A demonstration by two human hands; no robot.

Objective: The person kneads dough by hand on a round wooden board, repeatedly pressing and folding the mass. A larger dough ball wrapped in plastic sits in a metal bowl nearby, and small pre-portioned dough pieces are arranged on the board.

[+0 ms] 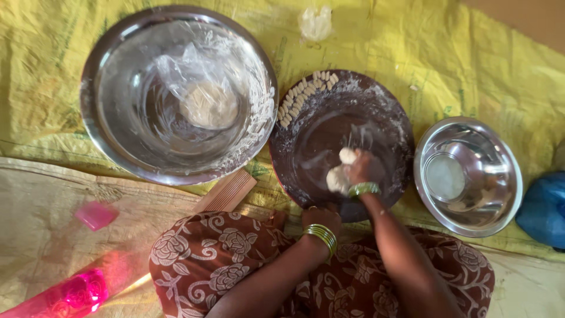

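A dark round plate (376,118), dusted with flour, lies on the yellow mat in front of me. My right hand (358,167) rests on the plate and grips a pale lump of dough (338,179), with a smaller piece (347,155) at its fingertips. Several small shaped dough pieces (301,98) line the plate's far left rim. My left hand (320,218), with green bangles at the wrist, holds the plate's near edge.
A large steel bowl (106,82) at the left holds dough in a clear plastic bag (203,97). A smaller steel bowl (471,218) sits right of the plate. A ridged wooden board (226,191), a pink lid (95,215), a pink bottle (67,297) and a blue bag (544,209) lie around.
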